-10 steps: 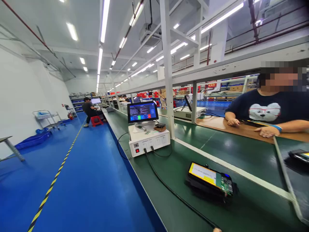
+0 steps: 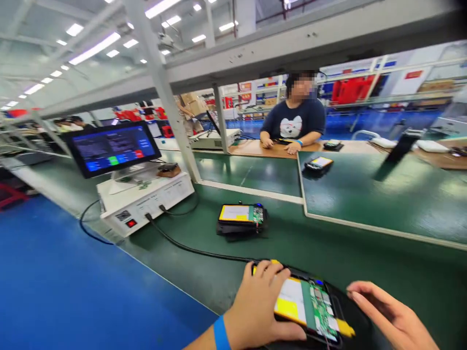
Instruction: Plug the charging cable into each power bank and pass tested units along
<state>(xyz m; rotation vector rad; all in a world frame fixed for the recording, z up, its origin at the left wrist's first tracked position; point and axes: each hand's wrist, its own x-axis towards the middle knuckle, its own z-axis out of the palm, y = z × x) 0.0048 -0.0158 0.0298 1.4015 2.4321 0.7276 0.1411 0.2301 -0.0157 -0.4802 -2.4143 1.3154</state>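
An opened tablet-like device [image 2: 310, 304] lies in a black tray at the near edge of the green belt [image 2: 365, 253], showing a yellow-and-white battery pack and a green circuit board. My left hand [image 2: 259, 306], with a blue wristband, grips its left end, fingers over the top and thumb along the near edge. My right hand [image 2: 394, 318] hovers open just right of the tray, fingers spread, touching nothing. A black cable [image 2: 197, 250] runs from the device to a white tester box [image 2: 146, 204].
A second opened device [image 2: 241, 216] lies further up the belt. A monitor [image 2: 113, 148] stands on the tester box. Across the belt a seated person [image 2: 297, 119] rests both hands on a wooden bench, with a third device [image 2: 318, 164] nearby. Blue floor lies left.
The view has swung right and down from the aisle to the belt. Both my hands and the near device have come into view; the left hand now holds that device.
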